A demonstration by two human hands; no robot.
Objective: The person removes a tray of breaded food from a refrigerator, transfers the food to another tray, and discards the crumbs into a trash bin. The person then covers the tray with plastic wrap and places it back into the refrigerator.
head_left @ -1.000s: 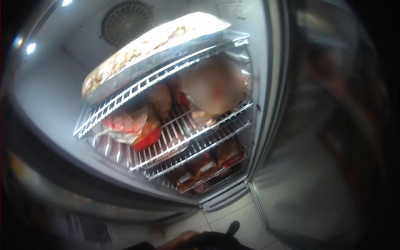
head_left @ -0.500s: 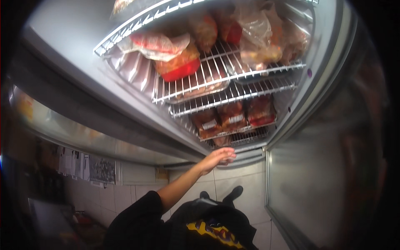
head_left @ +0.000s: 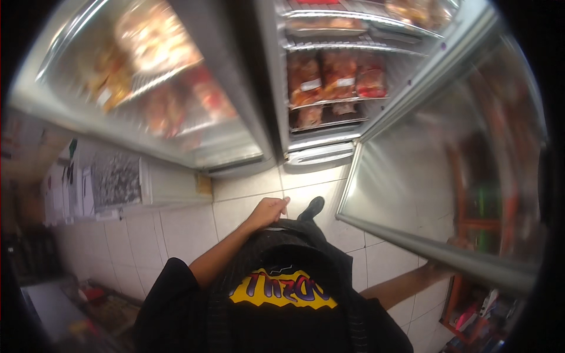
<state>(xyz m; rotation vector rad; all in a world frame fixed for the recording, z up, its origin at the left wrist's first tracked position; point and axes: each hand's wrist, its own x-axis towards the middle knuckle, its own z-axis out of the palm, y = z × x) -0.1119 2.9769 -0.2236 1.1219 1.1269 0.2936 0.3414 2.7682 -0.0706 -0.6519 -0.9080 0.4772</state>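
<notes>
My left hand (head_left: 269,212) is in front of my waist, over the floor, its fingers curled in and nothing visible in them. My right arm reaches out to the right, and my right hand (head_left: 458,246) is at the edge of the glass door (head_left: 406,176), partly seen through the pane. Its fingers appear wrapped round the door's frame, though they are blurred. That door stands open from an upright display fridge (head_left: 321,154). Inside, packs of red meat (head_left: 338,76) with white labels sit on wire shelves.
At left, another glass-fronted fridge (head_left: 212,154) holds bagged meat, blurred. A white cabinet or chest (head_left: 176,182) with papers on its side stands beyond it. Low at right is an orange-framed shelf (head_left: 450,306) with small items. My shoe (head_left: 312,207) is on the tiled floor (head_left: 244,203).
My left hand has drawn back from the fridge front towards my waist, its fingers curling in. My right arm has come into view at the door. The view has shifted, showing more of the left fridge.
</notes>
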